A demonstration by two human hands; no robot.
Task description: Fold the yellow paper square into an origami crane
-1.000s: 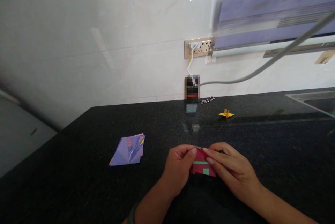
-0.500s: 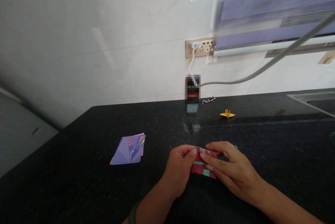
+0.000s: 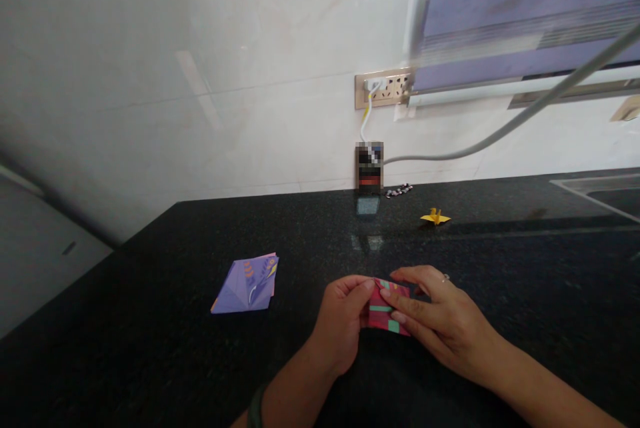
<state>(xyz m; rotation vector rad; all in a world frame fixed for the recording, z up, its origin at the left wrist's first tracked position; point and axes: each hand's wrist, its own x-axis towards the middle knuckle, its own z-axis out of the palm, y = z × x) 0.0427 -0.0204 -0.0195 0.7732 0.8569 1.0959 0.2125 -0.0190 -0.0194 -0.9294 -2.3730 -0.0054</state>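
Note:
Between my hands is a folded piece of red origami paper (image 3: 383, 320) with green stripes and a green square. My left hand (image 3: 341, 321) pinches its left edge, thumb on top and the other fingers behind it. My right hand (image 3: 443, 321) lies over the paper's right side, with fingertips pressing on its face and the index finger raised along the far edge. Part of the sheet is hidden under those fingers. To the left on the counter rests a small stack of purple patterned folded papers (image 3: 245, 288), a pink one peeking out beneath.
A yellow folded paper crane (image 3: 436, 217) stands on the dark counter (image 3: 150, 355) beyond my right hand. Against the wall are a phone-like upright object (image 3: 369, 168), blurred out, and a beaded strand (image 3: 399, 191). A white cable runs up to a socket (image 3: 383, 88). A sink (image 3: 600, 188) lies at far right.
My right hand's fingers have shifted slightly left and up over the red paper, whose right edge now shows less. The left hand keeps its pinch; the other things stay put.

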